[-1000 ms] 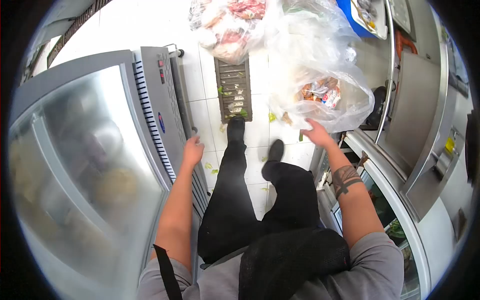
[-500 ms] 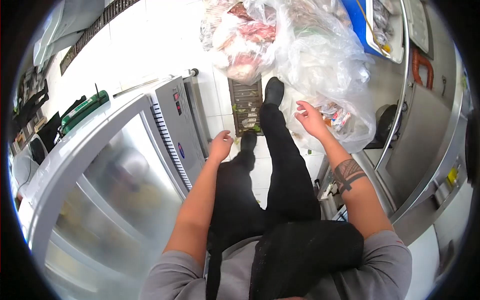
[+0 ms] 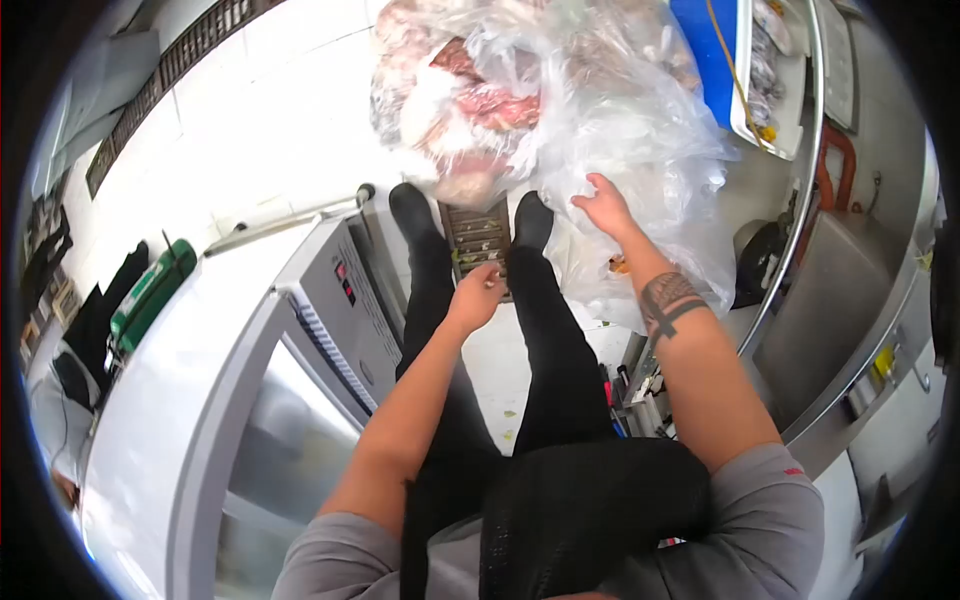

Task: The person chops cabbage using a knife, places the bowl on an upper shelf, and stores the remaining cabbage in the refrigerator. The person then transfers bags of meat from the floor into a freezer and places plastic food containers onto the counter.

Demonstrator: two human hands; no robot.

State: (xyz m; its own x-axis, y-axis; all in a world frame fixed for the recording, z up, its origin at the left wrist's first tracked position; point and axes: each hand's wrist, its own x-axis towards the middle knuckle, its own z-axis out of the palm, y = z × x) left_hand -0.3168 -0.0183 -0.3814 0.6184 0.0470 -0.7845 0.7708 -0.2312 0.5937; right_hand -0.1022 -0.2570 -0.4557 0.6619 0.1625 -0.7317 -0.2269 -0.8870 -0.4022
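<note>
My left hand (image 3: 478,297) hangs over the floor drain grate (image 3: 477,235), its fingers curled loosely; whether anything is between them is hard to make out. Farther right, my right hand (image 3: 606,206) is over a clear plastic bag (image 3: 650,150), thumb and fingers apart and holding nothing. Whether it touches the plastic is not clear. Beyond my feet lies another clear bag holding pink and red meat (image 3: 485,105), up against the first bag.
A white freezer (image 3: 200,320) with a glass front stands at the left, a green case (image 3: 152,295) on it. A blue container (image 3: 710,60) and an open white box (image 3: 775,90) are at the upper right. A steel counter (image 3: 830,290) runs along the right.
The view has moved forward and turned, with both feet now beside the drain grate. My left hand has moved right, away from the freezer; my right hand has moved up over the clear bag.
</note>
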